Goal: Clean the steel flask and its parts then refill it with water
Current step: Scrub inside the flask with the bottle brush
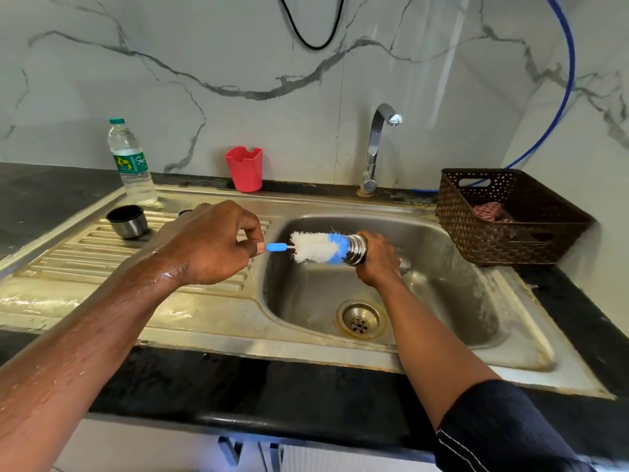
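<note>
My right hand (pixel 377 260) grips the steel flask (pixel 356 249) sideways over the sink basin (pixel 442 294), its threaded mouth pointing left; most of the body is hidden in my fingers. A white and blue bottle brush (pixel 316 248) sticks partly into the mouth. My left hand (pixel 212 245) pinches the brush's blue handle (pixel 276 247). The flask's steel cup lid (pixel 128 221) stands on the ribbed drainboard at the left. A small dark part peeks out behind my left hand.
A plastic water bottle (pixel 131 161) stands at the drainboard's back left. A red plastic cup (pixel 244 169) sits behind the sink. The tap (pixel 376 148) is off. A brown basket (pixel 507 216) holding a cloth is at the right. Black counter (pixel 47 192) surrounds the sink.
</note>
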